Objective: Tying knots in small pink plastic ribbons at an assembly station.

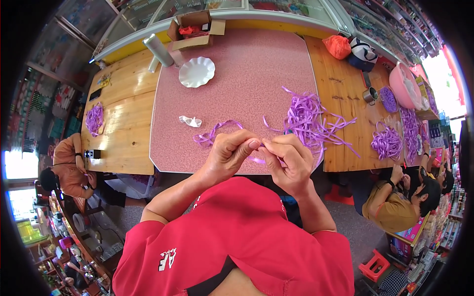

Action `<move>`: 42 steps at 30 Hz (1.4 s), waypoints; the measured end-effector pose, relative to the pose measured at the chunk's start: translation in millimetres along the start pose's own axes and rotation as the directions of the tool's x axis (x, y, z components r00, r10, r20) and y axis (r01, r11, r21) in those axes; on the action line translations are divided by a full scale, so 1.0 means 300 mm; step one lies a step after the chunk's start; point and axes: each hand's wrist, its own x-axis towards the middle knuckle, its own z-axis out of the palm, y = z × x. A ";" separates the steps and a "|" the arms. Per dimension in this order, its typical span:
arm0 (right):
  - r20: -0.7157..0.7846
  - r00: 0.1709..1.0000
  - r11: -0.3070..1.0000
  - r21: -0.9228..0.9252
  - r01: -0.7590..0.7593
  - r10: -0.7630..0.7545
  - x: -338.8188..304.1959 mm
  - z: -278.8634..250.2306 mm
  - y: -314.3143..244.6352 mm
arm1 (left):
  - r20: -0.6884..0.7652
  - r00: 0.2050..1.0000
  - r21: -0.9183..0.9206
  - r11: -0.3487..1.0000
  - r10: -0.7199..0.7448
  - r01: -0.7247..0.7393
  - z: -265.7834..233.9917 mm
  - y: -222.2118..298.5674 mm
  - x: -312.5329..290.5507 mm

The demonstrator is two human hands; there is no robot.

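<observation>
Above the near edge of the pink mat [232, 64], my left hand [231, 152] and my right hand [289, 160] meet with fingertips pinched together. Between them is a purple ribbon [256, 160], of which only short bits show; the pinched part is mostly hidden by the fingers. A length of purple ribbon [216, 129] curves over the mat just beyond my left hand. Past my right hand lies a large tangled pile of purple ribbons [303, 111], spilling toward the wooden table on the right. A small white and clear crumpled item [190, 121] rests left of the curved ribbon.
Farther back are a white scalloped plate [196, 72], an upright roll [158, 50] and an open cardboard box [195, 30]. More ribbon bundles lie on the left [94, 119] and right [386, 141] wooden tabletops. A metal cup [370, 95] and pink basin [405, 85] stand right. Other people sit at both sides.
</observation>
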 end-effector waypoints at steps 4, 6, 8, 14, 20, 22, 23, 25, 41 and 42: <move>0.033 0.998 0.998 -0.030 0.049 -0.048 0.013 -0.011 0.011 | 0.016 0.999 0.063 0.997 0.036 -0.037 -0.006 0.013 0.006; 0.062 0.976 0.951 0.218 -0.219 0.211 0.013 0.004 0.009 | 0.003 1.000 0.067 0.998 0.021 -0.021 -0.007 0.013 0.003; 0.062 0.957 0.912 0.289 -0.289 0.284 -0.006 0.023 0.022 | -0.008 1.000 0.067 0.998 0.008 -0.007 -0.005 0.007 0.003; 0.013 0.960 0.939 0.205 -0.277 0.281 -0.016 0.039 0.031 | 0.073 0.967 -0.203 0.946 -0.243 0.253 -0.023 -0.042 0.020; -0.010 0.944 0.917 0.240 -0.319 0.331 -0.021 0.023 0.049 | 0.207 0.936 -0.374 0.861 -0.284 0.344 -0.013 -0.035 0.027; -0.007 0.944 0.920 0.226 -0.321 0.331 -0.023 0.019 0.044 | 0.251 0.938 -0.344 0.884 -0.238 0.316 -0.015 -0.042 0.024; -0.017 0.951 0.927 0.229 -0.297 0.309 -0.023 0.019 0.041 | 0.250 0.938 -0.344 0.884 -0.239 0.317 -0.014 -0.046 0.022; -0.026 0.957 0.934 0.231 -0.274 0.287 -0.024 0.019 0.039 | 0.257 0.935 -0.313 0.895 -0.243 0.319 -0.012 -0.053 0.020; -0.112 0.992 0.994 0.096 -0.042 0.053 -0.027 0.020 0.029 | 0.108 0.987 -0.031 0.993 0.118 -0.115 0.010 -0.009 0.031; -0.141 0.990 0.998 0.057 0.026 -0.018 -0.025 0.022 0.027 | 0.103 0.980 -0.002 0.986 0.167 -0.168 0.010 -0.012 0.030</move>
